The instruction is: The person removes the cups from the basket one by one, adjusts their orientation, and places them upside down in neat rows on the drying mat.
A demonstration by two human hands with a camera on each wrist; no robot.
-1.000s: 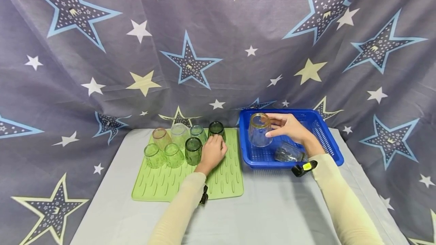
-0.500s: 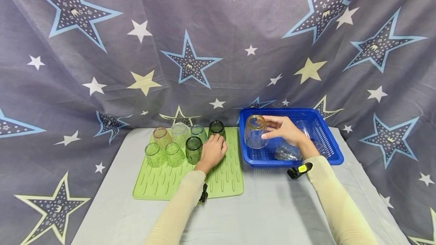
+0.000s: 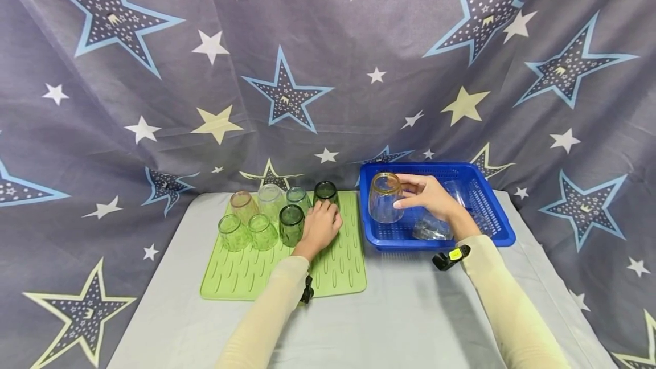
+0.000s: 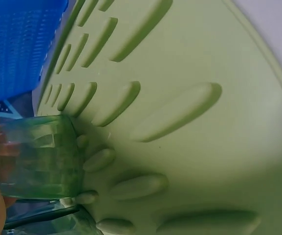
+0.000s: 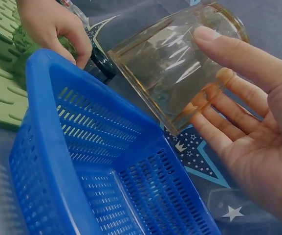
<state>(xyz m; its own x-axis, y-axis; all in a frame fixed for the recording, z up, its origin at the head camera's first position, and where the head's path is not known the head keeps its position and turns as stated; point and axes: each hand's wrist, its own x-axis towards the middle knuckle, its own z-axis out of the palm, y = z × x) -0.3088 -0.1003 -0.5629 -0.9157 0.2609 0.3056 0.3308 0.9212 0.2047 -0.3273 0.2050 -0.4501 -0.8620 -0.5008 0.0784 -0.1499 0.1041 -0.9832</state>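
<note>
My left hand (image 3: 322,226) holds a dark green glass (image 3: 326,189) at the back right of the light green drying mat (image 3: 328,281). In the left wrist view, that green glass (image 4: 38,156) stands with one end on the ribbed mat, fingers around its other end. My right hand (image 3: 433,198) grips an amber-tinted clear glass (image 3: 386,204) above the left part of the blue basket (image 3: 376,242). In the right wrist view, thumb and fingers clasp this amber glass (image 5: 165,68) from opposite sides, its wide end over the basket's rim.
Several tinted glasses stand close together on the mat, among them a pinkish glass (image 3: 244,206), a light green glass (image 3: 262,233) and another dark green glass (image 3: 291,226). A clear glass (image 3: 432,228) lies in the basket. A star-patterned curtain (image 3: 328,73) hangs behind the table.
My right hand has shifted slightly left with the amber-tinted glass, then stayed nearly still over the basket. My left hand stays at the dark green glass.
</note>
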